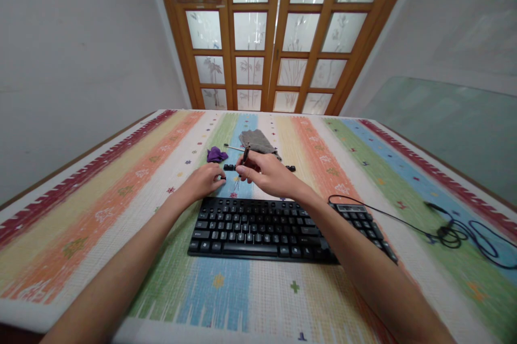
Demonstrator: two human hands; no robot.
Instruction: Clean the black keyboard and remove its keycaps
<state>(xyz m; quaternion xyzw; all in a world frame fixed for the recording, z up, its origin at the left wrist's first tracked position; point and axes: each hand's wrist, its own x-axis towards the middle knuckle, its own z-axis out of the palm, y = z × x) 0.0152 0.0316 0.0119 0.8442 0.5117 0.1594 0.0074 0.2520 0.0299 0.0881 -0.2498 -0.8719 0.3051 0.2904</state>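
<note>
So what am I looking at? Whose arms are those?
There's no robot: that's a person's left hand and right hand, both bare. The camera sits on the person's head and looks forward and down. On the patterned tablecloth lies a black keyboard with a cable. Behind it are what look like loose keys, a crumpled purple cloth and a grey cloth. The right hand holds a dark-handled tool. The left hand's fingers are at a small black piece; I can't tell whether they grip it.

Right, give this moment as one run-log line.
left hand: at small black piece | right hand: holding black-handled tool | keyboard: on tablecloth | beyond: purple cloth, grey cloth
</note>
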